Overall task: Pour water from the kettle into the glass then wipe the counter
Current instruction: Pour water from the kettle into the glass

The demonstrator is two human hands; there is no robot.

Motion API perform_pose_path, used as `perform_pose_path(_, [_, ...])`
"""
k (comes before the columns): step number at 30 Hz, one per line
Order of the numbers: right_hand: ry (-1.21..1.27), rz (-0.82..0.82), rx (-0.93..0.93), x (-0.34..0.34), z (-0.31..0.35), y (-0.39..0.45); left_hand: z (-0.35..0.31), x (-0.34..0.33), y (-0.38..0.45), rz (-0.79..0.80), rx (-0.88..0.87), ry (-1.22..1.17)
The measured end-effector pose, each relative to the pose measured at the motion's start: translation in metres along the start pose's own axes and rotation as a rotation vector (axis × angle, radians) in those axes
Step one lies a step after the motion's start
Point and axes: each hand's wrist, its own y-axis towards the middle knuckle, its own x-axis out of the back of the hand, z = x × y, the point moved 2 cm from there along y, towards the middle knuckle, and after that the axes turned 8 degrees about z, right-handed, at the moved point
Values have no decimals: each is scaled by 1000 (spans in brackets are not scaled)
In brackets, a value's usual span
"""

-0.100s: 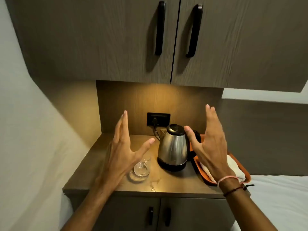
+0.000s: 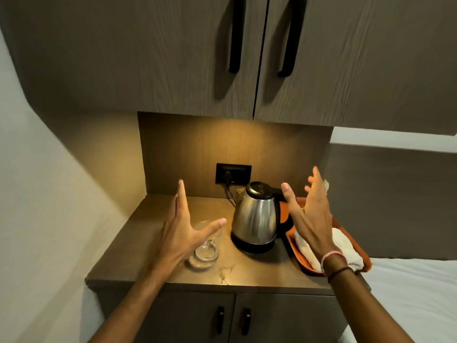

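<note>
A steel kettle (image 2: pixel 254 219) with a black lid and base stands on the wooden counter (image 2: pixel 148 233), its cord running to a wall socket. A clear glass (image 2: pixel 206 250) sits to its left, partly hidden behind my left hand (image 2: pixel 181 231), which hovers above it, fingers spread, holding nothing. My right hand (image 2: pixel 311 216) is raised to the right of the kettle, above the tray, fingers apart and empty. A white cloth (image 2: pixel 346 246) lies in the orange tray (image 2: pixel 296 261). A small puddle of water (image 2: pixel 223 274) glistens near the counter's front edge.
A black wall socket (image 2: pixel 233 173) sits on the back panel. Upper cabinets with black handles (image 2: pixel 236 33) hang overhead. Lower cabinet doors (image 2: pixel 220 320) are below the counter. A white bed (image 2: pixel 408 293) is at the right, a white wall on the left.
Both hands have dropped slightly in the view, and the fingers of my right hand have spread and curled a little. Kettle, glass and cloth have not moved.
</note>
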Motion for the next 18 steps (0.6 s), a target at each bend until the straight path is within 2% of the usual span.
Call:
perform_pose_path(3, [154,16,-263,-27,-44,30,35,-29,21,138,170,-131])
perform_pose_path(6, [192,3,-456,-60,-89,61,66,-54,40,202,253,-227])
perform_pose_path(8, [322,42,-577,-81,-114,74,86,-67,49,230,295,-229])
perform_pose_path(10, [493,-76,-657,-99,-129,85,104,-79,53,233,317,-238])
perform_pose_path(12, [579,-279,-648,-105,-131,94,120,-86,54,222,327,-257])
perform_pose_path(13, [590,-327,-622,-108,-130,98,129,-89,54,220,332,-268])
perform_pose_path(18, [603,-259,-513,-109,-116,106,146,-94,58,234,338,-268])
